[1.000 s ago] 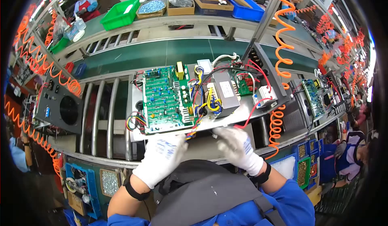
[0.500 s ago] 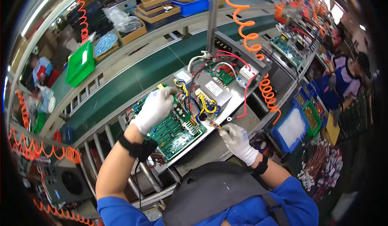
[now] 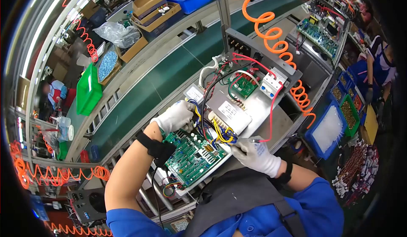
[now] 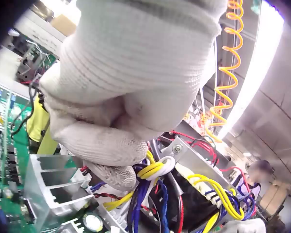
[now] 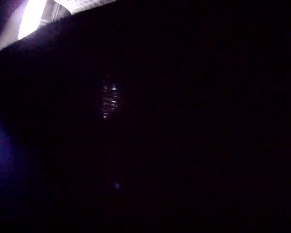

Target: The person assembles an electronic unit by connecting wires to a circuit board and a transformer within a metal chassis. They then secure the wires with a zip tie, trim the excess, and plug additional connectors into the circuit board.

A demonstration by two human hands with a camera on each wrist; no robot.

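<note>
My gloved left hand (image 3: 177, 116) is curled over the top edge of the green circuit board (image 3: 190, 160). In the left wrist view its fingertips pinch at a wire bundle (image 4: 144, 194), beside a finned metal heat sink (image 4: 53, 189); the pinched end is hidden. My gloved right hand (image 3: 258, 157) is at the front edge of the metal chassis (image 3: 263, 110), its thumb and forefinger closed on wires below the transformer (image 3: 231, 114). Yellow and blue wires (image 3: 224, 134) loop just above those fingers. A red wire (image 3: 272, 114) drops from the white breaker (image 3: 271, 84) towards this hand.
An orange coiled hose (image 3: 271, 36) hangs beside the chassis. Blue and green bins (image 3: 348, 112) of small parts stand at the right, near another person (image 3: 377, 67). A green conveyor belt (image 3: 146, 88) runs behind; rollers (image 3: 159, 196) lie below. The right wrist view is almost wholly dark.
My left hand went from the board's front edge up to its far edge by the wires. The right hand moved in closer to the transformer's wires. The head view turned and came nearer.
</note>
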